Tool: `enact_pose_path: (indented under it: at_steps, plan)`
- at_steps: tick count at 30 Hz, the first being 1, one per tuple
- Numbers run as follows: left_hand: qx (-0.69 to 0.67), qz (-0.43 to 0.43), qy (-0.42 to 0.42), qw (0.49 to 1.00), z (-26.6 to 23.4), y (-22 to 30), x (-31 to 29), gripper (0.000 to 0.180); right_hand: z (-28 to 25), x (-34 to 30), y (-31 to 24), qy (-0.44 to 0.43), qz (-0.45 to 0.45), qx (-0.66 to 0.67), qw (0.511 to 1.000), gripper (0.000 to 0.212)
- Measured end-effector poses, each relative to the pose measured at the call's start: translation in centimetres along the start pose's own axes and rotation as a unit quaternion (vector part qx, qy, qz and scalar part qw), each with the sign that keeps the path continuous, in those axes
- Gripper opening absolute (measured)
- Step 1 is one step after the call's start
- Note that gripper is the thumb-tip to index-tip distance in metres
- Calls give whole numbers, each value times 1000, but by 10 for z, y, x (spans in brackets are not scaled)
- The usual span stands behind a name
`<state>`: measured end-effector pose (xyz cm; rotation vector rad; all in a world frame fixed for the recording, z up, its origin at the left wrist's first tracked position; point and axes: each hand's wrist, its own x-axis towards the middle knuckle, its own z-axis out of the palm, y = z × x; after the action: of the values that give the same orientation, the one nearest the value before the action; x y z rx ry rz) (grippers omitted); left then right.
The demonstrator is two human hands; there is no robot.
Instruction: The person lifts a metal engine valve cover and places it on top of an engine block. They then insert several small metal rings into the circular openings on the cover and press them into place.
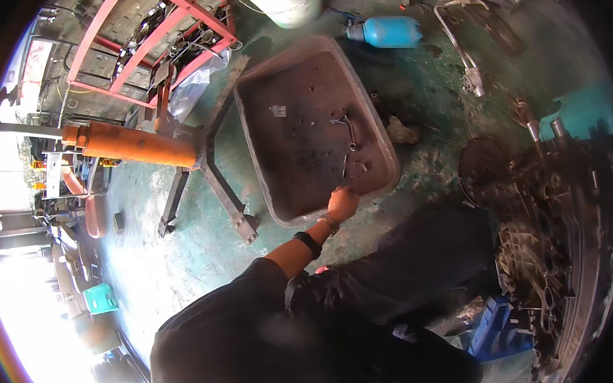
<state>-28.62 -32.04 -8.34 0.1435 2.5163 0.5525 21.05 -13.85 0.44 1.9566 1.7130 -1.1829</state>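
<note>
Down on the green floor, the left hand (342, 203) reaches out, fingers grasping the rim of the grimy, shallow tray (251, 135).

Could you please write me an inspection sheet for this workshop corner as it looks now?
Surface: green concrete floor, stained and worn.
Job's things: grey tray on the floor, dirty inside, with a bent metal tool and small loose bits.
Clutter: white bucket, blue bottle, rag, teal box.
Grips: one hand reaches the tray's near rim, whether left or right cannot be told; the other is not seen.
Cables: hose with nozzle lying on the floor.
Surroundings: orange cylinder on a stand, red frame, oily engine block to the right.
</note>
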Motion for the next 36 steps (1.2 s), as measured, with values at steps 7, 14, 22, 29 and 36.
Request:
enact_pose_path:
  at_steps: [7, 14, 22, 29, 36]
  plan:
    - [-114, -16, -11, 993, 12, 30, 3, 36, -5, -2, 4, 0, 2, 1, 1000, 27]
    - [122, 68, -16, 990, 29, 9, 13, 33, -19, -17, 30, 15, 8, 33, 999, 26]
    - [-79, 57, 40, 994, 14, 17, 10, 30, -23, -38, 62, 49, 46, 91, 994, 25]
    - [-88, 92, 38, 991, 12, 9, 11, 34, -17, -28, 63, 61, 73, 117, 989, 24]
    - [23, 118, 3, 993, 20, -20, 9, 25, -18, -16, 51, 55, 73, 125, 988, 23]
